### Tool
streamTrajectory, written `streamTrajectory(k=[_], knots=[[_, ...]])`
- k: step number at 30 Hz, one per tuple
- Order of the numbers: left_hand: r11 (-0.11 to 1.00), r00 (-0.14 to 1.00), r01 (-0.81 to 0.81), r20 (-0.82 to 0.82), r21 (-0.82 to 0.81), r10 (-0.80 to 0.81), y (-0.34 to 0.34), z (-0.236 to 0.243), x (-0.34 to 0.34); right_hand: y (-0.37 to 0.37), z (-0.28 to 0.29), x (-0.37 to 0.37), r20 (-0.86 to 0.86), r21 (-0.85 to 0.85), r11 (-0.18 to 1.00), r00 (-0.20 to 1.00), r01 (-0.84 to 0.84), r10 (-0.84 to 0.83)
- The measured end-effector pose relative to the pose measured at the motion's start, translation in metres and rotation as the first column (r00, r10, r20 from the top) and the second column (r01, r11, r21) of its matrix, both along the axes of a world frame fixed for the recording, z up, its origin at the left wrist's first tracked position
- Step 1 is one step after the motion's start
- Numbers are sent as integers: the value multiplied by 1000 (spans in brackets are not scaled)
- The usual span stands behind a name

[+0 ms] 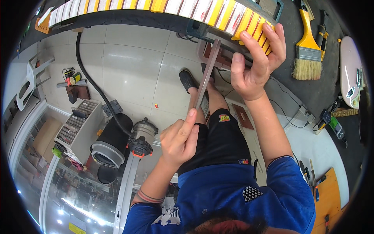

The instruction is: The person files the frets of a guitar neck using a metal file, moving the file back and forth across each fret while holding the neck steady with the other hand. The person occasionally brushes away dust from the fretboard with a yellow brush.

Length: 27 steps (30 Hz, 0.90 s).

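- Grey-brown bar (208, 74): long, thin, straight
- Our L hand (176, 139): index at bar's lower end, can't tell if gripping
- Our R hand (258, 65): fingers open, bent, nr yel/white striped row (227, 15)

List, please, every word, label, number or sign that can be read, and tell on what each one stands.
Black shorts: a colourful emblem and a small print; wording not copied.
Blue shirt: a white print, no letters I can make out.
Yellow label, lower left: too small and blurred to read.
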<state>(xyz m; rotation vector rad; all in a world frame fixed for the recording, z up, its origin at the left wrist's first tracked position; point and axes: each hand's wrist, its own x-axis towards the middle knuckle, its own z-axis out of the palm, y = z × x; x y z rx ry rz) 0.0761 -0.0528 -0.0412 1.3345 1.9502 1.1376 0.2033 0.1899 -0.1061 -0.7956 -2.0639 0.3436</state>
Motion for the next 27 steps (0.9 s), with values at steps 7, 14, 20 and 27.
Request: streamTrajectory(k=[7,14,20,27], knots=[[998,997,45,-65,53,-41,9,8,0,0,0,1,37,45,999,999,-21,19],[998,987,69,-149,13,-67,18,13,0,0,-2,0,-14,28,1000,1000,4,-3],[998,995,20,-97,-53,-26,46,33,6,0,2,3,46,40,999,999,-6,5],[998,986,-40,-163,42,46,148,34,-3,0,0,-8,-59,17,999,997,50,-49]])
